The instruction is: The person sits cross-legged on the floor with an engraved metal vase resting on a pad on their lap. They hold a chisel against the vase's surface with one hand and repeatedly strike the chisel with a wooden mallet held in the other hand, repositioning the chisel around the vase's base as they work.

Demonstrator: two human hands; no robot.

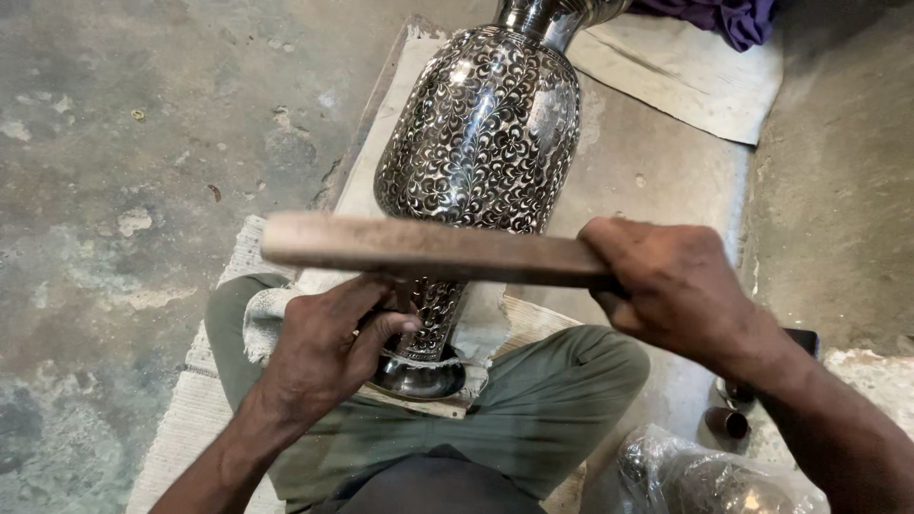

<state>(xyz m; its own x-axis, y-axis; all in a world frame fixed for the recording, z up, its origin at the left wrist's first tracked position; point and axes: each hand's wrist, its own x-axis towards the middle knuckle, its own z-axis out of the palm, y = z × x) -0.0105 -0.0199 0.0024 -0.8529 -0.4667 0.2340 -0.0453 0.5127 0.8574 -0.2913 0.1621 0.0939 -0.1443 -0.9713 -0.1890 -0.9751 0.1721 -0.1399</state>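
The engraved metal vase (pixel 481 133) lies on its side on a pale mat (pixel 657 71) on the concrete floor, its base between the person's knees. The right hand (pixel 666 281) has its fingers wrapped tightly around a wooden stick (pixel 419 249) held across the vase. The left hand (pixel 333 343), just below the stick, pinches something small against the vase's narrow lower part; what it is cannot be told.

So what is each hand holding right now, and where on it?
Right hand grips the wooden stick at its right end. Left hand rests against the engraved vase near its base.
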